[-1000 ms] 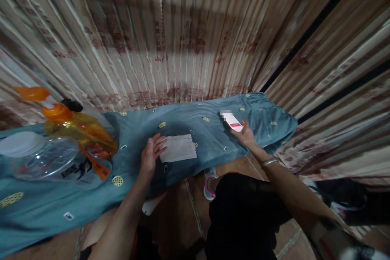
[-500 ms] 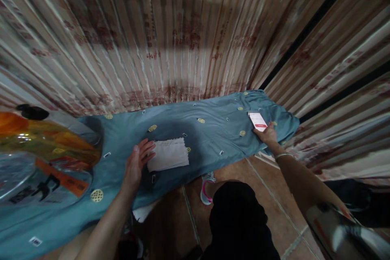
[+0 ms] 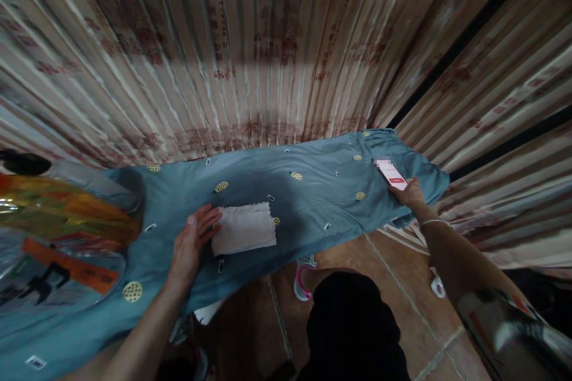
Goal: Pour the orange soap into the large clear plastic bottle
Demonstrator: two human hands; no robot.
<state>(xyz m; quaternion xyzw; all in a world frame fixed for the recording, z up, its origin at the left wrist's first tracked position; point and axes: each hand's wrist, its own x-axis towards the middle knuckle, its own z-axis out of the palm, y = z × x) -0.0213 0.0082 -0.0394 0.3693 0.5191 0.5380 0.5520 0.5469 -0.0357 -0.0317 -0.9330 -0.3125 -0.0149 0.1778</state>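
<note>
A folded white cloth point(image 3: 245, 229), with scalloped edges, lies flat on the blue patterned sheet point(image 3: 313, 205). My left hand point(image 3: 192, 238) is beside its left edge, fingers stretched out and apart, the tips at or just over that edge. Off to the right, my right hand point(image 3: 409, 193) grips the lower end of a smartphone point(image 3: 391, 174) between thumb and fingers. The phone's lit screen faces up, white with a red button. It is held at or just above the sheet; I cannot tell which.
At the left stand a clear bottle with an orange label point(image 3: 67, 280), a bottle of orange liquid point(image 3: 75, 214) and a grey bottle with a black cap point(image 3: 89, 181). Pleated curtains point(image 3: 250, 59) hang behind. My dark-clothed leg point(image 3: 355, 327) is below, above tiled floor point(image 3: 384, 286).
My right hand and the phone appear slightly farther right, and my left hand slightly farther left. The bottles have also shifted left in view. The cloth stays nearly in place.
</note>
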